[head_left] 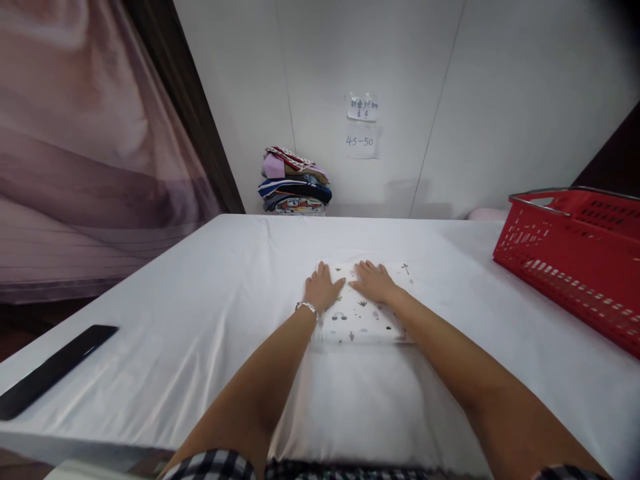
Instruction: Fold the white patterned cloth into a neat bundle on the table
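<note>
At right, a red basket (575,260), contents unseen, sits on the white tabletop (200,300); both hands, left (321,288) and right (374,281), press flat, fingers spread, on a folded printed cloth (363,320).

Soft even light, dim corners, wide-angle edge stretching, slight blur

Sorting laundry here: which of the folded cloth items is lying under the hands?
The white printed cloth mid-table; both the left hand and right hand press flat on it. The colourful stack sits untouched by the wall.

Both arms extended forward. Left hand (321,287) and right hand (374,281) lie flat, palms down, fingers spread, thumbs nearly touching. Bracelet on left wrist.
</note>
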